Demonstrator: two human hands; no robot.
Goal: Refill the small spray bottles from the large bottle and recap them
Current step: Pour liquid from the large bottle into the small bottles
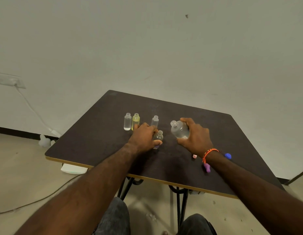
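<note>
Four small spray bottles stand uncapped on the dark table [100, 133]: a clear one [127, 121], a yellow one [135, 121] just beside it, another clear one [155, 120] further right, and a fourth [158, 139] nearer the person, gripped by the left hand [144, 137] with fingers and thumb curled round its body. Right hand [196, 134] wraps the large bottle [179, 130], also uncapped, neck tilted toward the held small bottle; the two bottles sit near each other but apart. Judgement: the pour is about to start. To do it well, keep the small bottle pressed upright on the table, bring the large neck over its narrow mouth, tip slowly. Loose caps, pink [194, 156], purple [207, 167] and blue [228, 156], lie by the right wrist.
</note>
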